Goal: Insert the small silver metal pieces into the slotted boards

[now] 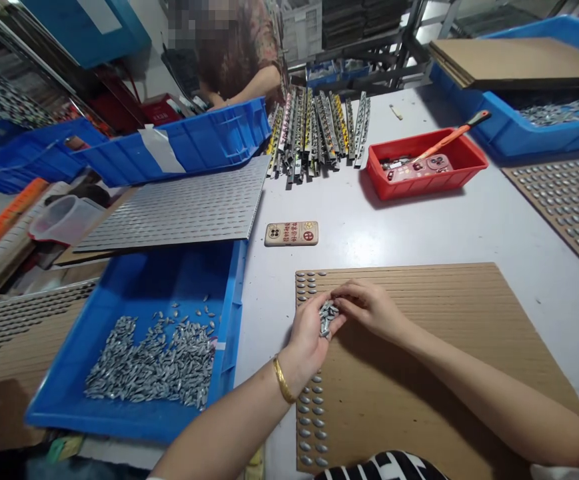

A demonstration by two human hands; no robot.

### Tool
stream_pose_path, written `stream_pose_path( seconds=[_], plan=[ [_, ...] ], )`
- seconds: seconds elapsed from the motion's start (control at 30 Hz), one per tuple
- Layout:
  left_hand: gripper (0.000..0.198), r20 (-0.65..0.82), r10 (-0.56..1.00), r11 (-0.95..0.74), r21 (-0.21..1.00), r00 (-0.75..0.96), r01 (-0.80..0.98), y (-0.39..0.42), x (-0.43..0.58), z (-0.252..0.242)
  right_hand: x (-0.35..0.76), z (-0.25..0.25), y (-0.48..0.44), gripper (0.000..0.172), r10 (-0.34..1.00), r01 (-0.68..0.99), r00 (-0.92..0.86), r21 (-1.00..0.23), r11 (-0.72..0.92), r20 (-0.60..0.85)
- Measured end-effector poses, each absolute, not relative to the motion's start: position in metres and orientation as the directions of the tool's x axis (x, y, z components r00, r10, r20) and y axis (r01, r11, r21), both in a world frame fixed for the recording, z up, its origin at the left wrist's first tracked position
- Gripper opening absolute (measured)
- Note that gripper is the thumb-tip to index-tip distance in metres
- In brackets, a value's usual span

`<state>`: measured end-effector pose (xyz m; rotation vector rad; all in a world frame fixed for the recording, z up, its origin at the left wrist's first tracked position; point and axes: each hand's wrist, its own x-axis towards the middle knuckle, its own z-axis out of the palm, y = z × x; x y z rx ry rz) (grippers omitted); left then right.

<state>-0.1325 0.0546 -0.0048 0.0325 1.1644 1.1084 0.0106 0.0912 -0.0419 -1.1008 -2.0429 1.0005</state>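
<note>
Left hand (310, 339) cupped, half closed, held small metal parts (327, 319); right hand (370, 309) touched same 1 cluster, grip unclear, above slotted cardboard board (469, 300).

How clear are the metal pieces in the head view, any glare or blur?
Head view: the metal pieces are fairly sharp but too small for fine detail; the left hand and right hand shade the cardboard beneath them; the white table shows mild glare; the wide lens bends straight edges near the frame's sides.
</note>
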Motion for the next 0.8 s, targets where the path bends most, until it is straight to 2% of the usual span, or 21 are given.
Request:
stream_pose_path(
  seconds=[0.1, 0.33, 0.43, 0.57, 0.8],
  plan=[
    [0.012, -0.747, 0.664, 0.527, 0.489, -0.022, -0.695, 0.060, -0.137, -0.009, 0.008, -0.043, 0.090, 0.016, 0.901, 0.378, -0.417, -0.880, 0.287, 0.115],
    [0.016, -0.775, 0.631, 0.543, 0.429, 0.014, -0.722, 0.065, -0.150, -0.017, 0.006, -0.045, 0.098, 0.015, 0.928, 0.379, -0.328, -0.875, 0.301, 0.177],
    [0.020, -0.789, 0.613, 0.591, 0.425, 0.039, -0.685, 0.065, -0.154, -0.014, 0.010, -0.054, 0.116, 0.017, 0.904, 0.476, -0.365, -0.791, 0.385, 0.221],
    [0.017, -0.754, 0.655, 0.618, 0.502, 0.043, -0.605, 0.064, -0.154, -0.011, 0.008, -0.072, 0.135, 0.023, 0.834, 0.545, -0.491, -0.658, 0.519, 0.251],
    [0.013, -0.731, 0.678, 0.629, 0.523, 0.078, -0.576, 0.062, -0.151, -0.013, 0.000, -0.081, 0.144, 0.021, 0.804, 0.614, -0.525, -0.529, 0.586, 0.280]
  ],
)
